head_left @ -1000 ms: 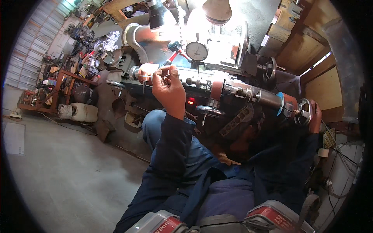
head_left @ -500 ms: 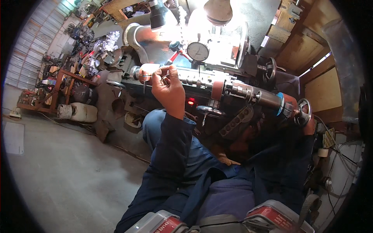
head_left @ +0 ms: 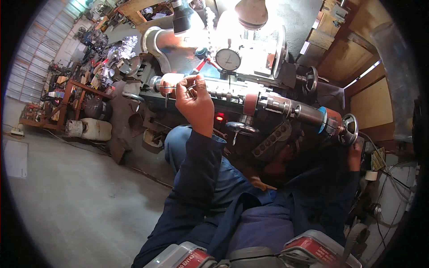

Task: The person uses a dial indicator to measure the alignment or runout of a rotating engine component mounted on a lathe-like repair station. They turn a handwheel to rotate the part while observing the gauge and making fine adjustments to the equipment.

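Gripping, seemingly, thin metal key (head_left: 166,91)

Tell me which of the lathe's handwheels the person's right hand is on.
The right hand grips the silvery handwheel at the far right end, behind the blue ring. The dark wheel farther back and the small handwheel below the bed go untouched.

Probably machine workshop: lathe (head_left: 250,100), clutter.
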`<action>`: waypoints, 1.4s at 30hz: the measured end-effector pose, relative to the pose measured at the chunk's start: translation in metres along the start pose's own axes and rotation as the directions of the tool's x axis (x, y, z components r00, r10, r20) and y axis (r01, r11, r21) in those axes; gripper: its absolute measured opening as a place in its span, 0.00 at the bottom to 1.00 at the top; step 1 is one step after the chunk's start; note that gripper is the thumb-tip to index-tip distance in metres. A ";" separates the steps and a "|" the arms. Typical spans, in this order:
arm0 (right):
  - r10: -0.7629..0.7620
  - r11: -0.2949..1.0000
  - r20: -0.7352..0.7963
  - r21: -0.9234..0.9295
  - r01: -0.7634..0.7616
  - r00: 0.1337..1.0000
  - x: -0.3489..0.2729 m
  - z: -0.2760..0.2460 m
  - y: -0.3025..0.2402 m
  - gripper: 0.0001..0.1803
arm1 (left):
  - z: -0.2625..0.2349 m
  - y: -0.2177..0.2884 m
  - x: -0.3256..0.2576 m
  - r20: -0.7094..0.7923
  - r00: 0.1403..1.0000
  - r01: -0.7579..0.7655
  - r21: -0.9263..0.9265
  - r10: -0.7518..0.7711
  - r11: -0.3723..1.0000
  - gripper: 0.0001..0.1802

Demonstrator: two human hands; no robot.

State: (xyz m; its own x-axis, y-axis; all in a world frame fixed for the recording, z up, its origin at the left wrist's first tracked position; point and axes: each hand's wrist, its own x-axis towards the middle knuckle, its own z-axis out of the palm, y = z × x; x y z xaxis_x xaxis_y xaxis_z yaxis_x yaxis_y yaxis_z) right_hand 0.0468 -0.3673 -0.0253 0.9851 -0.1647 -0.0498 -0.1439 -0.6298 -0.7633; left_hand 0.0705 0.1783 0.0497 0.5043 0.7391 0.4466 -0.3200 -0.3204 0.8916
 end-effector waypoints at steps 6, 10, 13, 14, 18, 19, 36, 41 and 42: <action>-0.167 0.966 0.044 0.206 0.154 0.985 -0.010 -0.002 -0.010 0.18 | 0.001 0.003 -0.001 0.006 1.000 0.028 0.008 -0.028 1.000 0.07; -0.016 0.953 -0.057 0.302 0.033 0.998 -0.023 -0.008 -0.014 0.18 | 0.001 0.005 -0.001 0.025 0.999 0.024 0.003 -0.024 1.000 0.06; -0.062 0.939 -0.005 0.338 0.060 0.998 -0.022 -0.023 -0.023 0.17 | 0.004 0.006 -0.002 0.017 1.000 0.022 -0.009 -0.022 1.000 0.06; -0.119 0.935 0.077 0.345 0.085 0.990 -0.021 -0.027 -0.035 0.17 | 0.004 0.007 -0.002 0.012 1.000 0.002 0.000 -0.002 1.000 0.06; -0.079 0.904 0.033 0.424 0.058 0.996 -0.012 -0.029 -0.048 0.17 | 0.002 0.001 0.000 0.017 1.000 -0.002 0.026 0.002 1.000 0.06; -0.045 0.903 -0.018 0.427 0.049 0.999 -0.009 -0.029 -0.051 0.17 | 0.002 0.000 -0.001 0.017 1.000 -0.011 0.032 0.010 0.999 0.06; 0.011 0.913 -0.127 0.406 0.041 0.992 0.055 -0.018 -0.038 0.21 | -0.001 0.005 -0.001 0.010 1.000 -0.015 0.008 0.015 1.000 0.05; -0.045 0.925 -0.078 0.372 0.071 0.996 0.062 -0.019 -0.035 0.21 | -0.003 0.005 -0.001 0.017 1.000 0.005 -0.020 -0.005 1.000 0.06; -0.046 0.925 -0.077 0.373 0.072 0.996 0.064 -0.017 -0.035 0.21 | -0.004 0.005 0.000 0.016 1.000 0.005 -0.020 -0.004 1.000 0.06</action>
State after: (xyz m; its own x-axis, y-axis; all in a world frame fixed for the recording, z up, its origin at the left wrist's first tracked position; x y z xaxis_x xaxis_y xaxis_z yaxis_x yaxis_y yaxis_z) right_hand 0.1136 -0.3692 0.0092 0.9805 -0.1935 0.0354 -0.0272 -0.3117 -0.9498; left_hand 0.0655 0.1785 0.0539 0.5184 0.7310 0.4438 -0.3334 -0.3051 0.8921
